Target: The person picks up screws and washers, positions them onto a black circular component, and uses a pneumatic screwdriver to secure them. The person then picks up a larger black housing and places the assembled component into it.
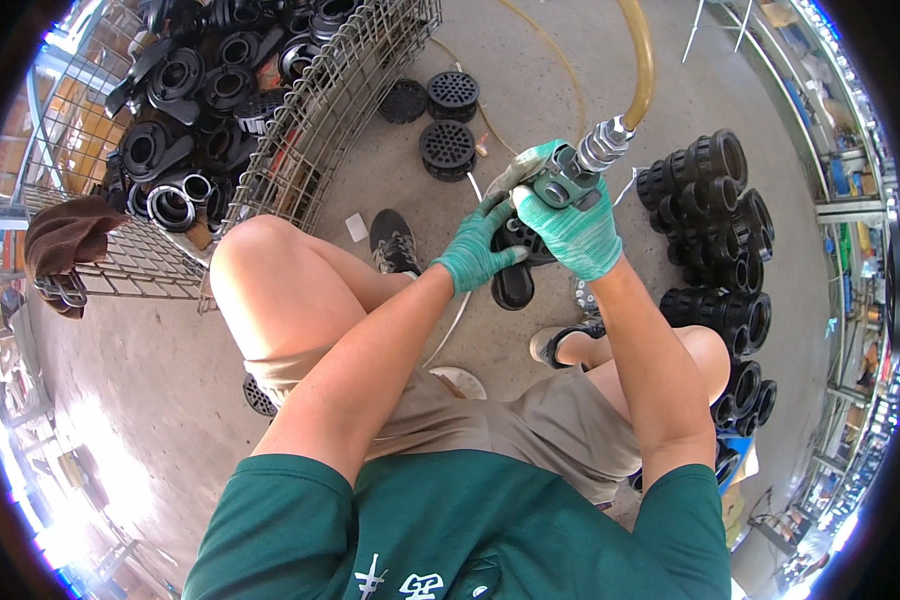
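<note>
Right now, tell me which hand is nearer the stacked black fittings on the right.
The right: your right hand, gripping the green hose-fed tool, is left of the stacked black fittings, not touching. Your left hand is farther left, against a black part.

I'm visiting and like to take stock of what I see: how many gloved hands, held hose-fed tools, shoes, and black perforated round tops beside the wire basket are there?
Gloved hands: 2
Hose-fed tool: 1
Shoes: 2
Perforated round tops beside the wire basket: 3
Total: 8
</note>
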{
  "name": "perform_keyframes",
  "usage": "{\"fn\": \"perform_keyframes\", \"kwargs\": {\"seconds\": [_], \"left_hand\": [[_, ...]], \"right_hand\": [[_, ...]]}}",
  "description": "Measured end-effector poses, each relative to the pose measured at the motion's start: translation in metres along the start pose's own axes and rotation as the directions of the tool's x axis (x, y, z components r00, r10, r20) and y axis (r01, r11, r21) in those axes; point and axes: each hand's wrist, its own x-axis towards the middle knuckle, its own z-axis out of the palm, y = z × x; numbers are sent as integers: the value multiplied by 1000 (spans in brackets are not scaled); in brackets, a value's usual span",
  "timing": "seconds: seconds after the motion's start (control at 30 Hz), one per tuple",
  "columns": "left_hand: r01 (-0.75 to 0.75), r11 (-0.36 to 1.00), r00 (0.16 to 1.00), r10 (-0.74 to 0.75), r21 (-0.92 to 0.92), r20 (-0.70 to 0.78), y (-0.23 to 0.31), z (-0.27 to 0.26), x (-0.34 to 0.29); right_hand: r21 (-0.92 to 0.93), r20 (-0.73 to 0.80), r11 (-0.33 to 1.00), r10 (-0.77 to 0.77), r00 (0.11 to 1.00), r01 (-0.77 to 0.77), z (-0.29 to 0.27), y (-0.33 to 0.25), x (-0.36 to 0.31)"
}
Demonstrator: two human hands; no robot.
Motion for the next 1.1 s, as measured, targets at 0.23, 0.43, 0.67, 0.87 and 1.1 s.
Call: {"fn": "perform_keyframes", "kwargs": {"seconds": [0.23, 0.43, 0.67, 0.87, 1.1], "left_hand": [[12, 999, 1000, -13, 46, 19, -2, -1, 1], [3, 977, 991, 25, 212, -129, 27, -3, -1], [85, 794, 993, -17, 603, -119, 62, -5, 8], [82, 788, 984, 33, 610, -174, 51, 3, 5], [135, 767, 969, 32, 628, -247, 50, 9, 1]], "right_hand": [[5, -20, 1000, -18, 1000, 19, 7, -13, 1], [-1, -131, 990, -138, 982, 140, -8, -49, 3], [-31, -306, 994, -111, 946, 107, -53, -62, -12], [82, -374, 985, -111, 921, 152, -68, -68, -24], [-16, -392, 987, -153, 907, 160, -74, -73, -32]]}}
